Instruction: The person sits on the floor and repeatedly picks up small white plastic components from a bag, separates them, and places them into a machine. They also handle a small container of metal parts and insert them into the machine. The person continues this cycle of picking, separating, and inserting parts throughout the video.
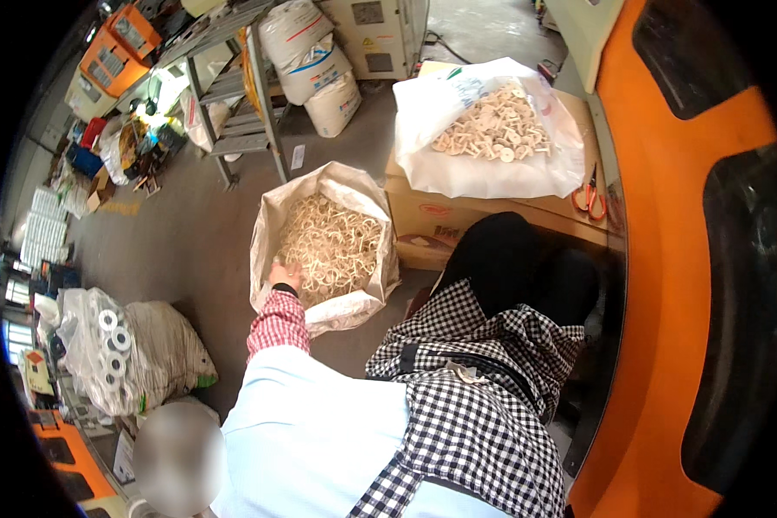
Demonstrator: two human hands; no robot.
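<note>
My left hand (286,275) reaches over the near left rim of a large woven sack (272,207). It touches a heap of thin, curled, cream-coloured plastic pieces (332,246) inside. Its fingertips merge with the pieces, so I cannot make out whether they grip any. A red checked cuff and a dark wristband show at this wrist, below a light blue sleeve. My right hand does not show. To the right of the sack, a white plastic bag (431,173) lies opened on a cardboard box (423,226), with many cream disc-headed pegs (501,125) on it.
Orange-handled cutters (589,200) lie on the box's right side. An orange machine (647,285) stands close on my right. Metal steps (241,129) and stacked white sacks (315,69) are at the back. Bagged white rolls (107,345) sit on the left.
</note>
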